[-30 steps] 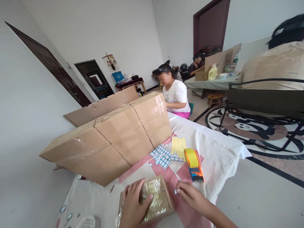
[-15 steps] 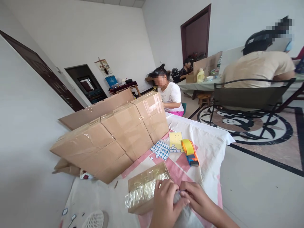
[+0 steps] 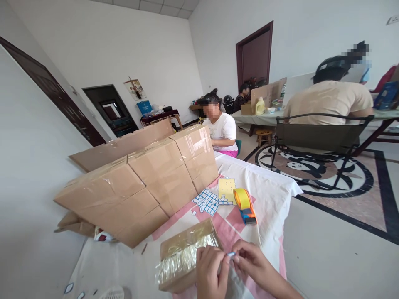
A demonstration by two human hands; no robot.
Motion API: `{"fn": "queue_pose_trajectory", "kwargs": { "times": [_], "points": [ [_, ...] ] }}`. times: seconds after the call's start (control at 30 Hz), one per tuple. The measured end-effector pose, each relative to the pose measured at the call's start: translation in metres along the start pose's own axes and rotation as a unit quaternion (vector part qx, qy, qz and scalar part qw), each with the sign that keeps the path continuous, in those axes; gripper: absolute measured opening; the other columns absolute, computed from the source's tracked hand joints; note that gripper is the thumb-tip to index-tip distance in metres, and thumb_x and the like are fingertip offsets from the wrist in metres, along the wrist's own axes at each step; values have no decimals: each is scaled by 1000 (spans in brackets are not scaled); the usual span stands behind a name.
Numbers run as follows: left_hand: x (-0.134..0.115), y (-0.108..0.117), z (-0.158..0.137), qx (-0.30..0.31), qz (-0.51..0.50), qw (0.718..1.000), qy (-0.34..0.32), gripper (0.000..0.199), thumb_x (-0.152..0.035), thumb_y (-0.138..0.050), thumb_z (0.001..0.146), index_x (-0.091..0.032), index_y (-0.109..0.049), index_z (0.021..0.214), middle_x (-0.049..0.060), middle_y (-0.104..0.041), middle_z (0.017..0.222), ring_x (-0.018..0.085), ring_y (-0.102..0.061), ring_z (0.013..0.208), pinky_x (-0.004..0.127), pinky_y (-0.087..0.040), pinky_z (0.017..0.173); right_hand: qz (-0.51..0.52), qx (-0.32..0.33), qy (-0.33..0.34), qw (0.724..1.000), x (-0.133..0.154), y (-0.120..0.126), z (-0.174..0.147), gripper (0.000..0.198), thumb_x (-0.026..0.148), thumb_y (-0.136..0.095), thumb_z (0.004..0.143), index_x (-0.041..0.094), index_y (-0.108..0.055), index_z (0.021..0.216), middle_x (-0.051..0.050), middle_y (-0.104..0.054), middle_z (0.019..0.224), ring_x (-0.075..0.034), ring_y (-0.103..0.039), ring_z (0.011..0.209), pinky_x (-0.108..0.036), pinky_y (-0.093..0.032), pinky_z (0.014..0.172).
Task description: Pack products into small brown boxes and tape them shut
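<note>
One small label (image 3: 231,254), blue and white, is between the two hands above the surface (image 3: 271,182), by the near right corner of one taped carton (image 3: 179,245); its long axis runs left to right, right end slightly raised. Grip, left hand (image 3: 212,268): thumb and fingers pinched together at the label's left end. Grip, right hand (image 3: 252,263): thumb and forefinger closed on the right end. Carton: long axis lower left to upper right, clear tape along it. Tape dispenser (image 3: 245,206), count one: roll at the far end, cutter end toward the wearer. One yellow sheet (image 3: 226,187) lies beside the blue-edged pieces (image 3: 206,202), too small to count. Stacked cartons (image 3: 156,170) behind: three columns.
</note>
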State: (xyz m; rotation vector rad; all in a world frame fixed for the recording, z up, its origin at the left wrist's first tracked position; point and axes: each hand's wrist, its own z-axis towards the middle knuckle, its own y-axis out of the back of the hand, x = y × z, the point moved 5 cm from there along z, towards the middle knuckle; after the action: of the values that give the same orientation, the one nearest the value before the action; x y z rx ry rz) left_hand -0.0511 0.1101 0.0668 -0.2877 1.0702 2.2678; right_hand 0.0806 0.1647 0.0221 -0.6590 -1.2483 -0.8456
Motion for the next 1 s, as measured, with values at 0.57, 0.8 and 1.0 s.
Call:
{"fn": "queue_pose_trajectory", "kwargs": {
  "times": [0.57,0.8,1.0],
  "points": [
    [162,76,-24,99,202,901,372,61,-60,-40,91,-21,-57,134,12,-54,148,34,-47,136,54,-40,113,-76,34,17,996,-44,45,50,30,43,-41,107,21,-56,93,-2,-63,86,-15,-57,74,-28,-45,71],
    [145,80,-18,97,232,895,369,55,-57,-42,92,-22,-58,132,11,-54,146,32,-49,135,52,-38,116,-44,115,48,991,-62,29,64,29,39,-47,106,18,-62,93,-5,-63,91,-16,-60,85,-28,-46,78],
    [136,79,-12,113,241,890,370,52,-54,-44,95,-24,-55,136,10,-52,148,32,-47,135,51,-38,116,-23,194,93,976,-64,14,70,25,32,-48,106,18,-66,98,-7,-68,95,-17,-63,92,-30,-48,83]
  ]
}}
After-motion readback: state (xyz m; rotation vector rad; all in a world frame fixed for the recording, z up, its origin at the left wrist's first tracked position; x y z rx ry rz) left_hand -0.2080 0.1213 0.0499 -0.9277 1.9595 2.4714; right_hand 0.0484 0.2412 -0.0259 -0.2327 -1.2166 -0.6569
